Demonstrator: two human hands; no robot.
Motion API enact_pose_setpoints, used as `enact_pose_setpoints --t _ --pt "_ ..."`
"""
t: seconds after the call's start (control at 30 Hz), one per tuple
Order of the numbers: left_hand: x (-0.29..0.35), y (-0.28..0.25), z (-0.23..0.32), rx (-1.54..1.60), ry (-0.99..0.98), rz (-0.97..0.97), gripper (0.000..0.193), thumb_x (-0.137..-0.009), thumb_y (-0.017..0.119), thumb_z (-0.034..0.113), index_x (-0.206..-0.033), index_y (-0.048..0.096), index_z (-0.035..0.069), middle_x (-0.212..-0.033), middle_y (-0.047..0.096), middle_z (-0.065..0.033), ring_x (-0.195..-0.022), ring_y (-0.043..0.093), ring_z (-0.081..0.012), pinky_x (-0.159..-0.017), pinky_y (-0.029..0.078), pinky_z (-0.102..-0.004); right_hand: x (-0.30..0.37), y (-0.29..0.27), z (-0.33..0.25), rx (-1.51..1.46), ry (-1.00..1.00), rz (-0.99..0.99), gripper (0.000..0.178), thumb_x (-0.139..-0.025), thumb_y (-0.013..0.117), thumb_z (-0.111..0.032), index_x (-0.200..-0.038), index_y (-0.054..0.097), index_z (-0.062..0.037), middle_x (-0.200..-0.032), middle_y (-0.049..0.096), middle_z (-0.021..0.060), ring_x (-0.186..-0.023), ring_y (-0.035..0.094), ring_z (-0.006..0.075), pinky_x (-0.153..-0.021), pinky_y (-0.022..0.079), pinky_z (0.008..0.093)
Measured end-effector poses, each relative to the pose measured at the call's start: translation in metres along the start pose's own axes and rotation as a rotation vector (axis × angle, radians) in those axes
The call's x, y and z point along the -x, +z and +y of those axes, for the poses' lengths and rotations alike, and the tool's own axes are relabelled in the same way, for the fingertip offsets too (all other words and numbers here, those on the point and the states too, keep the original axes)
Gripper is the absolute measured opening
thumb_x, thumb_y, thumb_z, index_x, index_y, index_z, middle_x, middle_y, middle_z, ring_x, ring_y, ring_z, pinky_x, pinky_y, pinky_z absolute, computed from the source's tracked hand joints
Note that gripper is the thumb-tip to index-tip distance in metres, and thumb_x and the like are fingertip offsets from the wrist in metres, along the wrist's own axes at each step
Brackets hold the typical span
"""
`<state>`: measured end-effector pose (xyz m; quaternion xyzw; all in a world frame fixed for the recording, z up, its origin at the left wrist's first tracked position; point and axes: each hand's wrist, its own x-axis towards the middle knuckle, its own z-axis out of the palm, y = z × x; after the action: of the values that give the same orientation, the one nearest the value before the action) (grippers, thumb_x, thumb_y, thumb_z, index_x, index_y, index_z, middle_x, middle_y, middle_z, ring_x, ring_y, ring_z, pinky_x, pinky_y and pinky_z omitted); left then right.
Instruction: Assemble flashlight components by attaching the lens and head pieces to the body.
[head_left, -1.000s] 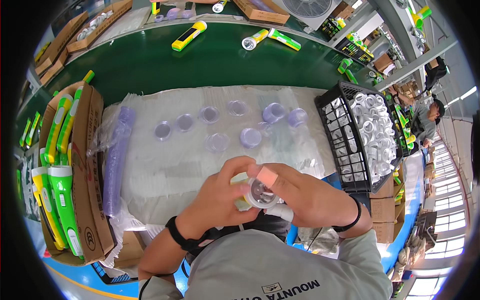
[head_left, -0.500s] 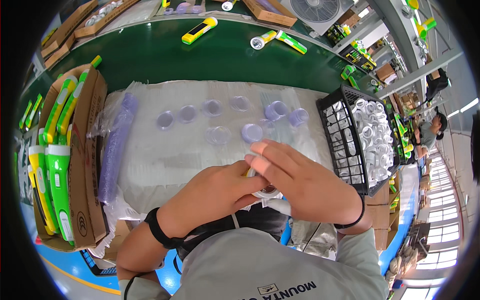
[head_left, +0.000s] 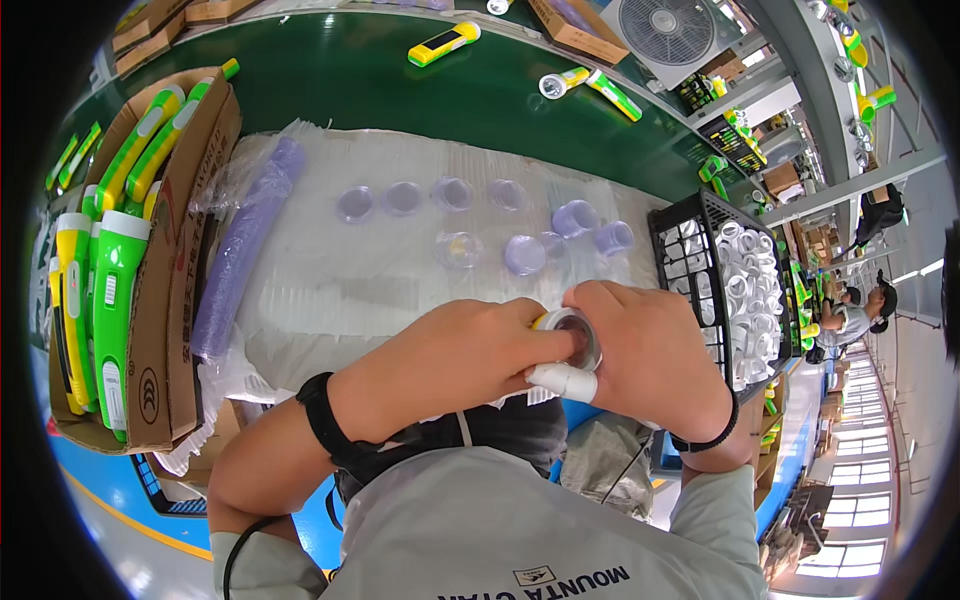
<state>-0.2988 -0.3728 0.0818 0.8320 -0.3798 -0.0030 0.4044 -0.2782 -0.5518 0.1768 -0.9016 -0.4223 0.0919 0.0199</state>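
Observation:
Both hands are closed around the round head of a flashlight (head_left: pixel 590 349), which has a white rim, a shiny inside and a bit of yellow at its far side. My left hand (head_left: pixel 455 350) grips it from the left, the thumb at the mouth of the rim. On the other side, my right hand (head_left: pixel 645 345) wraps round it, with a white covering on the thumb. The rest of the flashlight is hidden by the hands. Beyond them, several clear round lenses (head_left: pixel 455 193) and purplish clear stacks of lenses (head_left: pixel 525 254) lie on a white padded sheet (head_left: pixel 330 290).
At left stands a cardboard box (head_left: pixel 165 330) of green and yellow flashlights, beside a long purplish plastic-wrapped roll (head_left: pixel 245 260). A black crate (head_left: pixel 695 285) of white rings stands at right. Loose flashlights (head_left: pixel 445 44) lie on the green belt (head_left: pixel 330 80) behind.
My hands have shifted a little right. The right hand has come down from over the flashlight's head to its right side, and the rim's opening now shows. The whole view has tilted slightly.

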Motion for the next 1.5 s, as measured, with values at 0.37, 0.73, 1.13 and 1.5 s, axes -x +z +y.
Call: enact_pose_setpoints --t 0.37,0.73,1.13,1.5 --pt "0.002 0.004 -0.009 0.071 0.089 0.097 0.035 -0.071 0.073 0.014 -0.103 0.059 0.017 -0.096 0.057 -0.0075 -0.075 0.061 -0.0277 -0.062 0.051 -0.0365 0.004 -0.005 -0.002 -0.094 -0.122 0.143 0.062 -0.062 0.066 0.004 -0.120 0.046 0.0030 -0.114 0.052 0.0200 -0.106 0.053 0.0369 -0.081 0.049 0.0383" --pt "0.000 0.002 -0.008 0.019 0.069 0.069 0.039 -0.072 0.072 0.015 -0.107 0.057 0.018 -0.095 0.057 -0.0093 -0.072 0.061 -0.0290 -0.061 0.051 -0.0370 0.004 0.003 0.004 -0.185 -0.153 0.079 0.062 -0.071 0.074 -0.030 -0.117 0.049 0.0028 -0.095 0.059 0.0143 -0.091 0.059 0.0290 -0.067 0.049 0.0358" --pt "0.000 0.000 -0.001 -0.035 0.010 0.029 0.043 -0.069 0.072 0.012 -0.109 0.057 0.020 -0.090 0.055 -0.0071 -0.068 0.060 -0.0271 -0.057 0.050 -0.0359 -0.010 -0.015 -0.009 -0.072 0.292 -0.280 0.051 -0.068 0.073 -0.008 -0.113 0.050 0.0031 -0.113 0.055 0.0173 -0.096 0.059 0.0315 -0.073 0.051 0.0365" --pt "-0.001 0.000 -0.002 0.018 0.008 0.057 0.035 -0.069 0.072 0.010 -0.102 0.059 0.018 -0.096 0.056 -0.0057 -0.072 0.061 -0.0261 -0.059 0.051 -0.0354 -0.004 0.026 0.019 -0.115 -0.291 0.404 0.033 -0.071 0.070 -0.026 -0.086 0.050 -0.0040 -0.070 0.058 0.0066 -0.060 0.060 0.0238 -0.049 0.045 0.0347"
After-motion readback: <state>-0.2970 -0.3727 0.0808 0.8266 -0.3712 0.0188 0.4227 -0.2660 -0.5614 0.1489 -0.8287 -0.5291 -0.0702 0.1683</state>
